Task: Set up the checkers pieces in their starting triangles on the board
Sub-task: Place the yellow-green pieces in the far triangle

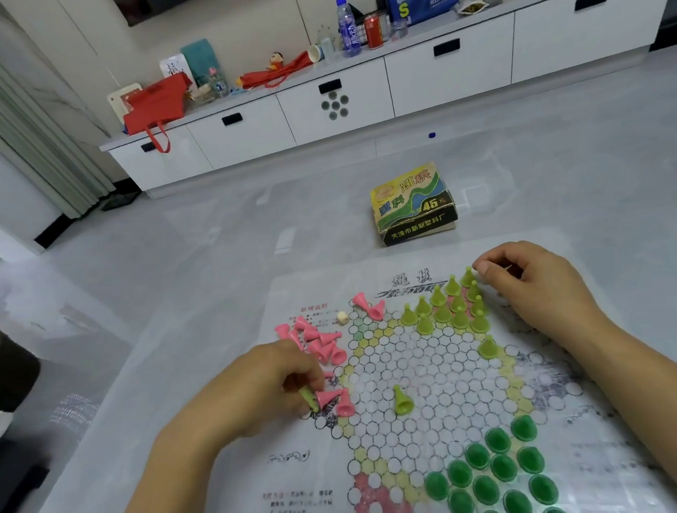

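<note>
Board (445, 374) = paper sheet, flat on the floor.

Left hand (283, 381): over the board's left edge, fingers curled and clamped round a lime piece (309, 399), which pokes out below the fingertips. Loose pink pieces (321, 343) lie tipped over around this hand.

Right hand (540, 285): at the board's far right corner, fingers curled, tips touching the corner piece (467, 277) of the lime triangle (450, 307). Pinching or only touching: cannot tell.

Stray lime pieces: one lying tipped over at board centre (403, 402), one upright (489, 347) just nearer than the triangle.

Dark green pieces (497, 473) fill the near right corner. Box (413, 204) sits beyond the board's far edge.
</note>
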`<state>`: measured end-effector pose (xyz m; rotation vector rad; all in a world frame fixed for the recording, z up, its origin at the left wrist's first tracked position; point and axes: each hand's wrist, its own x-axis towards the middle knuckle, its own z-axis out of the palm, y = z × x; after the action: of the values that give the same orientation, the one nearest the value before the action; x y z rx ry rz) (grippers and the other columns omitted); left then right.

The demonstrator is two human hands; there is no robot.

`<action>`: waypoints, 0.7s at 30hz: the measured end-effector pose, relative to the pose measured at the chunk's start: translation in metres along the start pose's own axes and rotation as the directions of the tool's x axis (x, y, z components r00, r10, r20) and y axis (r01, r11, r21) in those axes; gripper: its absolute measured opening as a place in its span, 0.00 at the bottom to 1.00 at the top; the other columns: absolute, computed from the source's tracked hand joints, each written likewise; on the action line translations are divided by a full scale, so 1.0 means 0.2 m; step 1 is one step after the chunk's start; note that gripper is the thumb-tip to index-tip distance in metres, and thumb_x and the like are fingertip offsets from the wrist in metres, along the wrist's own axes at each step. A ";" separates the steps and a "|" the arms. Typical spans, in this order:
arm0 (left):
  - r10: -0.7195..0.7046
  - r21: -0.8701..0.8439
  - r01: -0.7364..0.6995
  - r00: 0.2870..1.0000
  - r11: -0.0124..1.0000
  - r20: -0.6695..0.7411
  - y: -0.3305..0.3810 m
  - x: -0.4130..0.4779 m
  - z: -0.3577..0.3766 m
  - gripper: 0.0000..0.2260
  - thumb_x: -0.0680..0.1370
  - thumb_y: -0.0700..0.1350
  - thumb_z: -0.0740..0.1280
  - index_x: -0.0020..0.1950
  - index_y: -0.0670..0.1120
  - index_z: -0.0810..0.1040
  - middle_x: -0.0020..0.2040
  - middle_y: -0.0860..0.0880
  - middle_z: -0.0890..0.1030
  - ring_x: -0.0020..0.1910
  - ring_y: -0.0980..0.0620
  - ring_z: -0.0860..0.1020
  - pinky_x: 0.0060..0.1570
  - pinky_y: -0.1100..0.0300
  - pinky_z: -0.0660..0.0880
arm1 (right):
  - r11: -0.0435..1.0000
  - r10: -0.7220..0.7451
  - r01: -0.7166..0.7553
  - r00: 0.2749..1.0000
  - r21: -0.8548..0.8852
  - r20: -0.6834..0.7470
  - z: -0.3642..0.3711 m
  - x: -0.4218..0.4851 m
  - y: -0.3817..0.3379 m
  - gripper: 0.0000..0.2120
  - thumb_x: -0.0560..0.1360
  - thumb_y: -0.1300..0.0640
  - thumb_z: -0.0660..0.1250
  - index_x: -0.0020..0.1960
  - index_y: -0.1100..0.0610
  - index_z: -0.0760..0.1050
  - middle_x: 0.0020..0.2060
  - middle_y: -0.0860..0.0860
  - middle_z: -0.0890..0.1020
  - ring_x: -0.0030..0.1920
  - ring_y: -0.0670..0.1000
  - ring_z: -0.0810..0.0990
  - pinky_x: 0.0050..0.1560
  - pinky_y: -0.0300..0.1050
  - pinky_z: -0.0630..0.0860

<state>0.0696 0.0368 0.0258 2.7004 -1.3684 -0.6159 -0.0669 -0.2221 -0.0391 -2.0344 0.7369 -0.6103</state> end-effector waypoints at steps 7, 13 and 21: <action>-0.030 -0.233 -0.017 0.980 0.972 -0.195 -0.05 0.00 0.01 0.04 0.71 0.44 0.72 0.40 0.54 0.80 0.40 0.56 0.79 0.37 0.62 0.75 0.36 0.73 0.69 | 1.000 -0.002 0.002 1.000 -0.007 0.001 0.00 0.00 0.00 0.06 0.75 0.53 0.63 0.44 0.52 0.78 0.44 0.48 0.79 0.42 0.50 0.76 0.43 0.45 0.71; -0.104 -0.538 -0.129 0.919 0.833 -0.381 0.13 0.07 0.01 0.02 0.72 0.42 0.70 0.43 0.48 0.80 0.39 0.49 0.83 0.36 0.56 0.80 0.41 0.65 0.75 | 1.000 -0.006 0.006 1.000 -0.008 0.004 0.00 0.00 0.00 0.06 0.75 0.53 0.62 0.44 0.52 0.78 0.44 0.48 0.80 0.41 0.49 0.76 0.44 0.46 0.72; 0.046 -0.359 -0.217 0.902 0.908 -0.430 0.46 0.28 0.25 0.07 0.72 0.44 0.69 0.50 0.47 0.81 0.46 0.52 0.79 0.44 0.57 0.74 0.48 0.66 0.71 | 1.000 -0.008 0.008 1.000 -0.001 0.001 0.00 0.00 0.00 0.05 0.75 0.53 0.62 0.43 0.50 0.77 0.44 0.47 0.79 0.41 0.48 0.75 0.43 0.45 0.71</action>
<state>0.0109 -0.0553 -0.0174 2.2173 -1.1532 -0.2494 -0.0672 -0.2227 -0.0389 -2.0394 0.7282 -0.6133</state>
